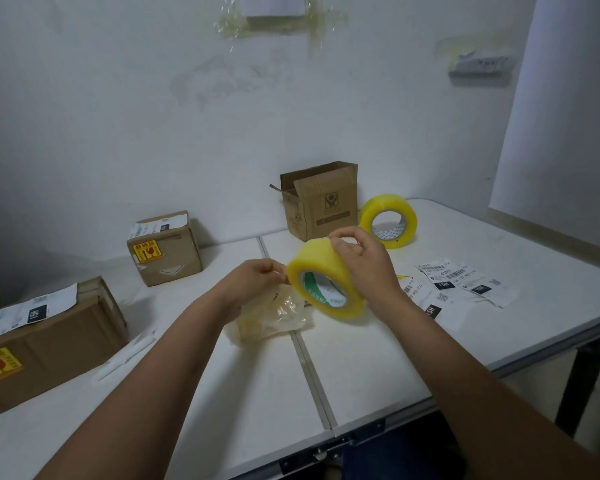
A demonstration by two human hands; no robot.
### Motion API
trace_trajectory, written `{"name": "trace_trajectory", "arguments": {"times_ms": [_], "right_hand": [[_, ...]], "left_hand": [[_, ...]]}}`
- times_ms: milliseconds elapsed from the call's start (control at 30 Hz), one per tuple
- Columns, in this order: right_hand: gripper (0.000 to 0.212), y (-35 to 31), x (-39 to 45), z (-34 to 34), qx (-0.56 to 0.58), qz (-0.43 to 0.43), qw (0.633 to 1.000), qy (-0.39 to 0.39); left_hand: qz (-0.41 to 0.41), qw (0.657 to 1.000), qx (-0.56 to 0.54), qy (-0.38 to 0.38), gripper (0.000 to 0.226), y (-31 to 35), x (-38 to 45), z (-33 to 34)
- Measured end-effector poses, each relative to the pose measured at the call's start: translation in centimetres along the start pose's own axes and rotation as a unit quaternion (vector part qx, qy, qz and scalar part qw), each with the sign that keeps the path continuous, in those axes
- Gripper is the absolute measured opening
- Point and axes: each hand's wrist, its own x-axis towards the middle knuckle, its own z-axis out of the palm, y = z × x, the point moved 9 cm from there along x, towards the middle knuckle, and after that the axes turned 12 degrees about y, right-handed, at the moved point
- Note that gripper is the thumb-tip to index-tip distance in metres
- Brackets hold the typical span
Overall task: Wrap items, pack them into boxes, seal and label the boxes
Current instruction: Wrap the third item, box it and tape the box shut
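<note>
Right hand: right hand [362, 263] grips the tape roll [326, 278] from the top, fingers curled over its rim, holding it tilted up off the desk [378, 368] near the middle

Left hand: left hand [257, 277] sits right at the roll's left edge, thumb and fingers pinched together. Looks like it's got the loose tape end, but that bit is clear and blurry so can't swear to it

Wrapped item: a bundle in clear wrap [274, 317] lies on the desk just under both hands, across the centre seam

Open box: open box [321, 202] stands upright at the far edge, flaps up

Spare roll: second roll [388, 221] stands on edge just right of the open box, touching or nearly so

Labels: loose labels [465, 282] spread flat toward the right edge, partly behind the right wrist

Sealed boxes: small box [167, 251] at the far left with a label on top and a yellow sticker on its front; big box [49, 341] at the left edge, same stickers

Strips: some white strips [129, 355] lie just right of the big box
</note>
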Motion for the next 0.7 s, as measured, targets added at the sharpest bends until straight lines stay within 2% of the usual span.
{"name": "trace_trajectory", "arguments": {"times_ms": [67,133,200,267,333,400,500,533,633,700], "right_hand": [[0.014,0.7,0.0,-0.6,0.061,0.055,0.996,0.039],[0.022,0.7,-0.4,0.0,0.094,0.064,0.993,0.027],[0.031,0.8,-1.1,1.0,0.115,0.073,0.990,-0.027],[0.038,1.7,-1.9,2.1,0.146,0.130,0.975,-0.110],[0.028,2.9,-2.5,2.7,0.166,0.198,0.949,-0.180],[0.028,4.0,-2.8,3.1,0.141,0.244,0.934,-0.218],[0.062,4.3,-2.9,3.8,0.037,0.251,0.938,-0.238],[0.066,4.1,-2.8,3.8,-0.013,0.244,0.943,-0.228],[0.060,4.3,-2.2,3.3,-0.110,0.226,0.951,-0.181],[0.052,4.3,-2.1,3.0,-0.128,0.223,0.950,-0.179]], "left_hand": [[-0.006,0.999,0.011,-0.051,0.023,-0.3,-0.3,0.8],[-0.003,0.996,0.069,-0.060,0.037,-0.3,-0.7,1.6],[0.012,0.990,0.139,0.005,0.049,-0.1,-0.5,1.3],[0.033,0.983,0.159,0.085,0.042,-0.2,-0.3,0.4],[0.066,0.980,0.134,0.134,0.031,-0.1,-0.2,-0.3],[0.107,0.974,0.121,0.161,0.025,0.6,-0.5,-0.5],[0.143,0.966,0.118,0.180,0.028,1.9,-1.6,0.1],[0.149,0.963,0.127,0.186,0.029,2.2,-1.8,0.3],[0.165,0.952,0.181,0.182,0.045,2.1,-2.2,0.6],[0.184,0.941,0.224,0.176,0.049,2.0,-2.1,0.9]]}}
